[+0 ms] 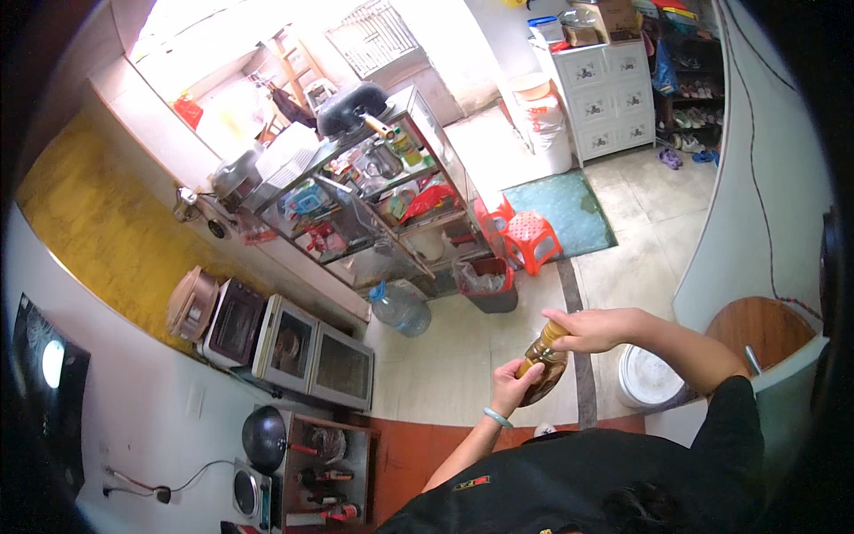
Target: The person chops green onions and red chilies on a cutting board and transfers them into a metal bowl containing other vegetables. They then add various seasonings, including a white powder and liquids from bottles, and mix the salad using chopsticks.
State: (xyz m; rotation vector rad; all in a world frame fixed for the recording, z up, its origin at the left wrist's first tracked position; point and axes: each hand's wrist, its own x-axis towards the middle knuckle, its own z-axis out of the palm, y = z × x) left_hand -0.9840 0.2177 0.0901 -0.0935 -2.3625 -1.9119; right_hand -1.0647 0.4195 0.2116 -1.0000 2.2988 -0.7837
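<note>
A glass-like bottle (552, 375) with dark amber contents is held tilted in front of my body. My left hand (512, 386), with a pale bangle at the wrist, grips the bottle's side around a yellow-gold part that looks like a handle. At the bottle's top, my right hand (586, 331) is closed around the ribbed gold cap (552, 332). The fingers partly hide the cap, so whether it is loose cannot be seen. Floor tiles lie below both hands.
A lidded white bucket (648, 377) stands near my right elbow. Ahead are a waste bin (490, 284), a red plastic stool (532, 235), a large water bottle (400, 310) and a crowded glass-sided cabinet (427, 227). To the left are a two-door cabinet (313, 347) and a wok (263, 439).
</note>
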